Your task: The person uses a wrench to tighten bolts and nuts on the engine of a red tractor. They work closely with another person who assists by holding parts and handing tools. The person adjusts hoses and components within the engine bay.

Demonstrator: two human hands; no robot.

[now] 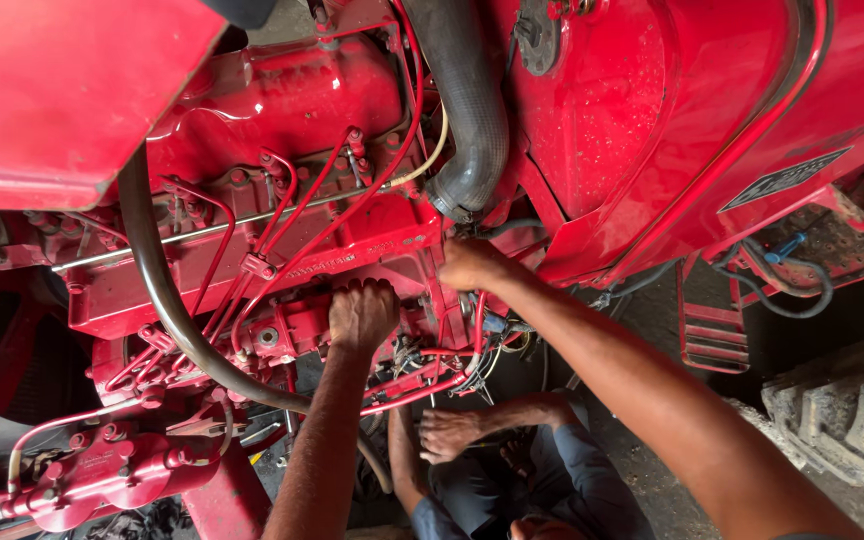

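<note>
Grey, gritty concrete floor (652,340) shows below a tractor whose painted red engine block (282,100) fills most of what I see, its cast metal glossy and lumpy, studded with bolts. My left hand (362,313) is closed in a fist around a part of the red injection pump (297,325), which sits low on the block's side, just under a flat red plate; what exactly my fingers clamp is hidden by the hand itself. My right hand (472,265) presses against the block's rear edge beside the pump, fingers curled in behind the metal, so I cannot tell whether they pinch anything. Four thin red steel pipes (297,200) curve up from the pump. One thick, ribbed black rubber hose (467,110) hangs down from above, and one smooth dark tube (157,280) sweeps in an arc across the left. Beneath my arms a second person's hand (447,433) rests near loose wires (492,360). A knobbly tyre (842,420) sits at the right.
</note>
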